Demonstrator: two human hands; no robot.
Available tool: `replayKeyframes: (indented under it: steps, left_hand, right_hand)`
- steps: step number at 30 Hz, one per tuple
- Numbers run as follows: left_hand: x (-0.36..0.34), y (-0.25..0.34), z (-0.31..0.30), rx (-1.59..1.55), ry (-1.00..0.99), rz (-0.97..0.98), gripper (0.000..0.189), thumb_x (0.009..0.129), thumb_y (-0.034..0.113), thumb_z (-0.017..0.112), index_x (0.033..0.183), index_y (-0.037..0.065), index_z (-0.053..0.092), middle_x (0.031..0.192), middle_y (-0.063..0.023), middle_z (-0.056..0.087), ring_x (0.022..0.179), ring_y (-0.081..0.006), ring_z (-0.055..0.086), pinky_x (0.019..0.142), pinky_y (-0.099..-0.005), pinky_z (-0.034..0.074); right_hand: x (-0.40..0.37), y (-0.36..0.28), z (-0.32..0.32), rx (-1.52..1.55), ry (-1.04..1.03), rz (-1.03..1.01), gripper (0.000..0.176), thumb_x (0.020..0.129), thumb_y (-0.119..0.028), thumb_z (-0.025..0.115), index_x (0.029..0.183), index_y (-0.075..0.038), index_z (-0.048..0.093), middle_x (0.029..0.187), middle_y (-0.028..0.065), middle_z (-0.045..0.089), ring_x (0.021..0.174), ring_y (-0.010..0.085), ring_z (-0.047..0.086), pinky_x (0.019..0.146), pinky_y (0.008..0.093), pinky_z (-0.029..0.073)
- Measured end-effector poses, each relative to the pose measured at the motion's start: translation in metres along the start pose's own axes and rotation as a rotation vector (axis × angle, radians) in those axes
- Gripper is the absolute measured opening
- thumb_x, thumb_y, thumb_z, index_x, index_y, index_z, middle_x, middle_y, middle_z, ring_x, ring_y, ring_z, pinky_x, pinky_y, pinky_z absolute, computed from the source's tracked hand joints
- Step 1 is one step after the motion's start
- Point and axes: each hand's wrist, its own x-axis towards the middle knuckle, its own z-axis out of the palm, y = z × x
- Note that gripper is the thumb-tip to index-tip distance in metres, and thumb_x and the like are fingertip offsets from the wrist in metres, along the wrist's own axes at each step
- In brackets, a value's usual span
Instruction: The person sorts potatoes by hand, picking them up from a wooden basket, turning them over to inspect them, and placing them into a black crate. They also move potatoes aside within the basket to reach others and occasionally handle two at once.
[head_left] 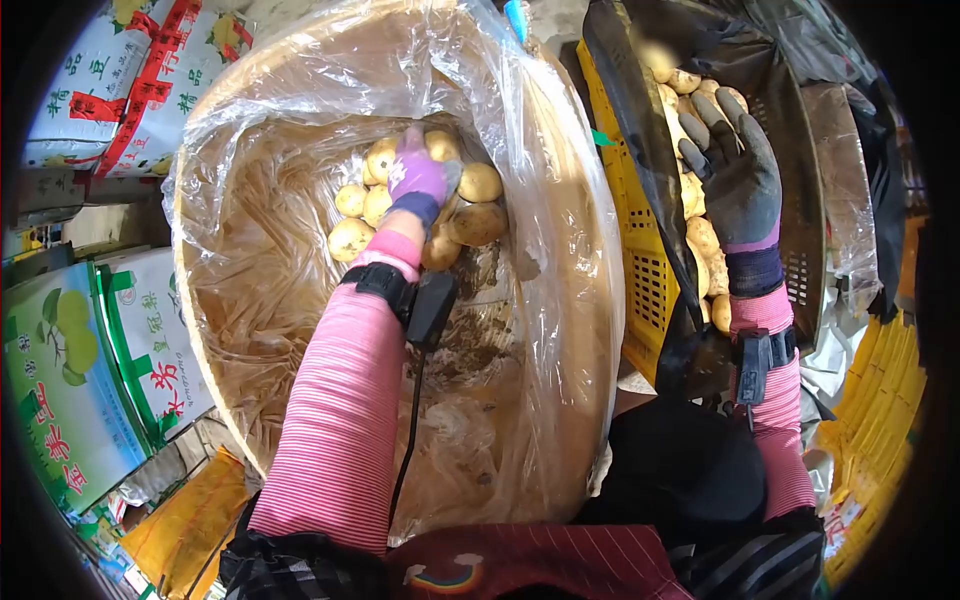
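Observation:
In the head view, my left hand (pixel 420 177), in a purple glove with a grey coating, reaches down among potatoes (pixel 349 240) at the bottom of a large bin lined with clear plastic (pixel 270 250). One potato (pixel 441 146) sits between its finger and thumb; the other fingertips are partly hidden. My right hand (pixel 742 170), in a dark-coated glove, lies over potatoes (pixel 704 236) in a yellow crate (pixel 643 250) with a black liner. Its fingers are stretched out and slightly apart, touching the potatoes. Both wrists carry strapped black devices.
Printed cartons (pixel 100 90) are stacked at the upper left, with a green pear carton (pixel 70 370) below them. The bin's rim stands between my arms, close to the crate. A black cable runs along my left forearm. Yellow slatted material (pixel 870 410) lies at the right.

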Motion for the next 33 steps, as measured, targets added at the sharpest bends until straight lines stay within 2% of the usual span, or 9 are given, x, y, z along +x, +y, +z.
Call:
replayKeyframes:
  steps: [4, 11, 17, 20, 23, 27, 29, 31, 33]
  left_hand:
    - [-0.033, -0.013, -0.027, -0.497, 0.01, -0.006, 0.072, 0.072, 0.01, 0.08, 0.136, 0.002, 0.047, 0.123, -0.014, 0.061, 0.11, -0.0283, 0.063, 0.095, -0.0352, 0.052]
    - [-0.097, 0.014, -0.171, -1.507, -0.639, -0.21, 0.054, 0.097, 0.011, 0.052, 0.147, 0.0, 0.037, 0.138, -0.0185, 0.054, 0.123, -0.0294, 0.06, 0.096, -0.0379, 0.057]
    - [-0.142, 0.113, -0.235, -1.242, -0.576, 0.072, 0.064, 0.1, 0.037, 0.053, 0.149, -0.002, 0.037, 0.143, -0.021, 0.052, 0.118, -0.0284, 0.063, 0.088, -0.0374, 0.058]
    - [-0.146, 0.136, -0.235, -1.454, -0.629, 0.236, 0.064, 0.102, 0.041, 0.051, 0.148, -0.002, 0.039, 0.141, -0.0228, 0.054, 0.114, -0.0283, 0.065, 0.087, -0.035, 0.056]
    - [-0.092, 0.093, -0.211, -1.281, -0.311, 0.194, 0.048, 0.107, 0.036, 0.043, 0.137, -0.002, 0.049, 0.132, -0.0224, 0.059, 0.108, -0.0275, 0.066, 0.089, -0.0346, 0.055]
    - [-0.052, -0.035, -0.136, -0.618, -0.219, -0.282, 0.046, 0.097, 0.036, 0.064, 0.126, 0.001, 0.059, 0.12, -0.0116, 0.066, 0.102, -0.0174, 0.067, 0.079, -0.0308, 0.056]
    - [-0.038, -0.085, -0.088, -0.567, -0.213, -0.249, 0.055, 0.093, 0.036, 0.069, 0.13, -0.003, 0.056, 0.121, -0.0147, 0.065, 0.108, -0.0209, 0.065, 0.086, -0.0333, 0.055]
    - [-0.026, -0.091, -0.059, -0.323, -0.009, -0.111, 0.067, 0.09, 0.036, 0.073, 0.134, -0.009, 0.05, 0.122, -0.0197, 0.064, 0.112, -0.0265, 0.063, 0.093, -0.0355, 0.052]
    - [0.007, -0.093, -0.042, -0.486, -0.158, -0.113, 0.077, 0.087, 0.037, 0.075, 0.136, -0.015, 0.047, 0.13, -0.0285, 0.059, 0.116, -0.0334, 0.062, 0.098, -0.0367, 0.049]
  right_hand:
    - [-0.009, -0.005, 0.007, 0.048, -0.06, -0.024, 0.054, 0.106, -0.037, 0.042, 0.147, -0.003, 0.044, 0.142, 0.0191, 0.052, 0.125, 0.032, 0.057, 0.103, 0.0415, 0.048]
    - [-0.035, -0.02, 0.044, -0.008, -0.325, -0.098, 0.056, 0.104, -0.036, 0.048, 0.147, -0.002, 0.043, 0.137, 0.0189, 0.058, 0.115, 0.0268, 0.063, 0.096, 0.037, 0.05]
    - [-0.071, -0.054, 0.084, -0.183, -0.712, 0.037, 0.078, 0.102, -0.048, 0.047, 0.157, 0.0, 0.018, 0.148, 0.0241, 0.045, 0.114, 0.0295, 0.065, 0.076, 0.0303, 0.058]
    - [-0.075, -0.046, 0.086, 0.099, -0.761, 0.149, 0.096, 0.096, -0.056, 0.056, 0.159, -0.006, 0.004, 0.154, 0.0298, 0.034, 0.114, 0.0413, 0.064, 0.069, 0.0371, 0.064]
    - [-0.05, -0.044, 0.059, 0.383, -0.837, 0.261, 0.103, 0.091, -0.05, 0.067, 0.16, -0.011, 0.001, 0.155, 0.0326, 0.027, 0.113, 0.0509, 0.061, 0.072, 0.0448, 0.066]
    - [-0.031, -0.023, 0.019, 0.681, -0.538, 0.424, 0.074, 0.098, -0.046, 0.059, 0.154, -0.008, 0.028, 0.149, 0.0271, 0.042, 0.118, 0.0455, 0.06, 0.083, 0.0465, 0.062]
    - [-0.013, 0.001, -0.014, 0.605, -0.123, 0.383, 0.067, 0.098, -0.043, 0.06, 0.15, -0.007, 0.036, 0.147, 0.0258, 0.046, 0.124, 0.0405, 0.058, 0.094, 0.0484, 0.058]
    - [0.009, 0.038, -0.067, 0.52, -0.04, 0.337, 0.065, 0.098, -0.04, 0.06, 0.148, -0.005, 0.038, 0.147, 0.0254, 0.046, 0.126, 0.0386, 0.056, 0.099, 0.0486, 0.054]
    - [0.017, 0.043, -0.091, 0.432, 0.041, 0.284, 0.062, 0.098, -0.037, 0.06, 0.145, -0.002, 0.041, 0.147, 0.025, 0.047, 0.129, 0.0366, 0.054, 0.104, 0.0487, 0.05]
